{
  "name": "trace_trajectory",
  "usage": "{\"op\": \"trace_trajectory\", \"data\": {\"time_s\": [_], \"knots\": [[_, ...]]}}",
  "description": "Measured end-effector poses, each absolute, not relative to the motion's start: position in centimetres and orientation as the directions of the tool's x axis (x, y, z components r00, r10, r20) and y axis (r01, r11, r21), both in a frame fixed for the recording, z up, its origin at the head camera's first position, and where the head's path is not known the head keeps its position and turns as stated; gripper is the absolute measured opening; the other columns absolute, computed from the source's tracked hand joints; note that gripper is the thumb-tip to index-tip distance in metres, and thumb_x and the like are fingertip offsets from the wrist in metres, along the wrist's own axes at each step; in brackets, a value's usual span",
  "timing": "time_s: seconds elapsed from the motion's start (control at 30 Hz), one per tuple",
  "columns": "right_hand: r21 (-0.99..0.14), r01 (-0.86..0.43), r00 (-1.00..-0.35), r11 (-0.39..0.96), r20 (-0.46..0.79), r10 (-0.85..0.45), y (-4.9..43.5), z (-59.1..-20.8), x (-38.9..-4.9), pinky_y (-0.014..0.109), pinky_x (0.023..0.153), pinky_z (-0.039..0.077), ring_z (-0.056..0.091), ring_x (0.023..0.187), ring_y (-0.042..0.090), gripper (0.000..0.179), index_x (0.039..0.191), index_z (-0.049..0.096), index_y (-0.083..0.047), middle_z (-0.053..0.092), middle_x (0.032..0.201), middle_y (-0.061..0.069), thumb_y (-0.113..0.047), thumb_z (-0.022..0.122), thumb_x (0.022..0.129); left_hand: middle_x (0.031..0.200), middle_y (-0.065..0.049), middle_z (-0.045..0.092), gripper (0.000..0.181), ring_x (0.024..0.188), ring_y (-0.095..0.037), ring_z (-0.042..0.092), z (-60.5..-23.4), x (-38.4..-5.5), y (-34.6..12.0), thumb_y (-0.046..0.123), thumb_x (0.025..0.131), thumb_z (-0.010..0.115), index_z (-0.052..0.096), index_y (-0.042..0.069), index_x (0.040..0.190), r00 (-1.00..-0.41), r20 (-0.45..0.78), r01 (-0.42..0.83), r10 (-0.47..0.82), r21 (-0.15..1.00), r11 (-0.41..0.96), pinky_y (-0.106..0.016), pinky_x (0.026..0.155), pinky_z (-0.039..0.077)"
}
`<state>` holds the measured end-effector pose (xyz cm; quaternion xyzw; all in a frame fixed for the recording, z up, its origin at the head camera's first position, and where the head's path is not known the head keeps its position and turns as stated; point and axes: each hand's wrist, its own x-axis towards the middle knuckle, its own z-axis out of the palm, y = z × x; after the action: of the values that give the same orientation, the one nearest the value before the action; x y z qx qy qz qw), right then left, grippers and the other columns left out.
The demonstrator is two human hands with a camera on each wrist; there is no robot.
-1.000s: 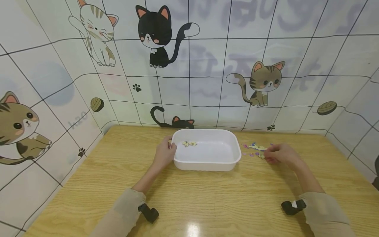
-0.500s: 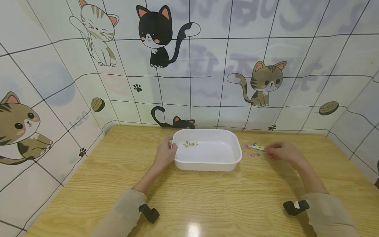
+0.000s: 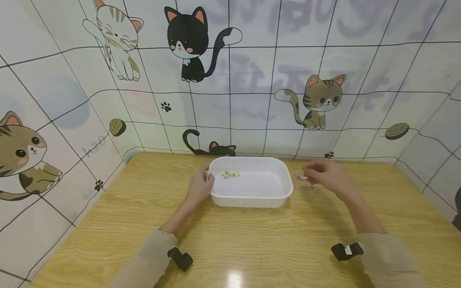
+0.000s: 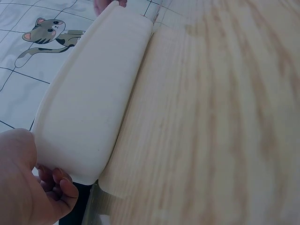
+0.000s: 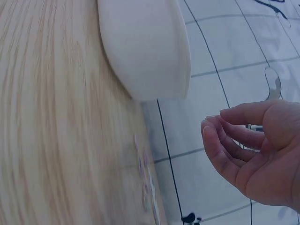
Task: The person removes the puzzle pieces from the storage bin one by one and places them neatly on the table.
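A white rectangular plastic tray (image 3: 248, 202) stands at the back middle of the wooden table. My left hand (image 3: 199, 187) grips its left end, thumb over the rim and fingers below it, as the left wrist view also shows. Two small pale-yellow cut-outs (image 3: 230, 175) lie in the tray's left part. Right of the tray, my right hand (image 3: 329, 178) is raised over the table, thumb and fingertips drawn together in a pinch. A tiny whitish piece (image 3: 304, 177) shows at these fingertips; its kind is unclear. In the right wrist view, the fingers (image 5: 213, 150) hide most of it.
Several small purple and pink pieces (image 3: 306, 187) lie flat on the table just right of the tray. Some pieces (image 5: 147, 183) show edge-on in the right wrist view. A cat-print wall covering (image 3: 252, 108) rises directly behind the table (image 3: 230, 240).
My right hand has moved left and slightly up, from beside the small pieces to nearer the tray. It now covers the larger pale piece's spot. Left hand and tray have stayed put.
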<state>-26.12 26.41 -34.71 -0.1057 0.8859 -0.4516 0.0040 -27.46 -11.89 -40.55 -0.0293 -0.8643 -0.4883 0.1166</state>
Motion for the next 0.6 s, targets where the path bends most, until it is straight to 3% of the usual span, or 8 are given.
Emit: {"op": "trace_trajectory", "data": {"time_s": [0.3,0.53,0.6], "knots": [[-0.828,-0.271,-0.957,0.491,0.176,-0.232,22.0,-34.2,-26.6,0.027,0.073,0.057,0.067,0.088,0.030,0.031,0.119,0.063,0.009,0.068,0.103,0.024,-0.016,0.062,0.101,0.071,-0.003,0.045,0.040,0.060,-0.015,0.041,-40.6,-27.6,-12.0,0.006,0.094,0.052,0.057,-0.006,0.133,-0.966,0.251,0.187,-0.054,0.832,0.522,-0.026,0.052,0.035],[-0.824,-0.343,-0.931,0.451,0.233,-0.282,18.7,-35.0,-27.5,0.035,0.074,0.058,0.066,0.080,0.018,0.022,0.113,0.067,0.005,0.069,0.095,0.013,-0.010,0.064,0.098,0.071,-0.003,0.046,0.039,0.060,-0.015,0.042,-40.6,-27.5,-11.9,0.005,0.094,0.052,0.058,-0.007,0.131,-0.965,0.258,0.194,-0.053,0.829,0.524,-0.027,0.053,0.036],[-0.824,-0.359,-0.923,0.438,0.245,-0.296,17.8,-35.4,-27.7,0.036,0.073,0.058,0.067,0.080,0.020,0.020,0.111,0.068,0.005,0.069,0.093,0.012,-0.009,0.064,0.097,0.071,-0.003,0.045,0.039,0.061,-0.015,0.042,-40.5,-27.5,-11.9,0.005,0.094,0.052,0.058,-0.007,0.131,-0.965,0.257,0.192,-0.055,0.830,0.524,-0.027,0.053,0.036]]}}
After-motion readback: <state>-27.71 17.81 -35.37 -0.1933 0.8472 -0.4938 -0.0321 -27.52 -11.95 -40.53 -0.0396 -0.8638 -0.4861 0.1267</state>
